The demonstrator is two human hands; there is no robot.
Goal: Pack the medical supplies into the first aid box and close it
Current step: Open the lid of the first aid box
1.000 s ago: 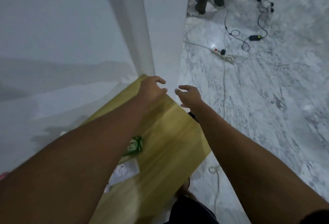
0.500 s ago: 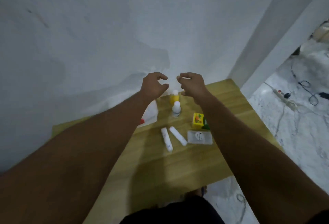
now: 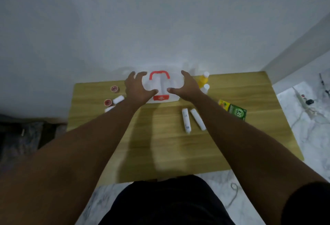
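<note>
A white first aid box (image 3: 174, 86) with a red handle and a red front latch stands shut at the back of the wooden table (image 3: 171, 149). My left hand (image 3: 137, 89) and my right hand (image 3: 187, 89) flank it, fingers spread, thumbs over its lid. Right of the box stand a yellow bottle (image 3: 203, 80) and a white bottle (image 3: 206, 88). Two white tubes (image 3: 186, 123) lie in front of them, partly under my right forearm. A green carton (image 3: 237, 112) and a small yellow carton (image 3: 223, 103) lie further right. Two small red-topped jars (image 3: 114, 89) and a white roll (image 3: 118, 99) sit to the left.
A white wall rises right behind the table. Marble floor lies to the right, with a power strip and cables (image 3: 303, 100). A dark mat or furniture (image 3: 21, 135) sits on the floor to the left. My dark-clothed body is at the table's near edge.
The view has swung from the table's right end to its middle, bringing the first aid box into sight. Both hands have spread apart and come down on either side of the box.
</note>
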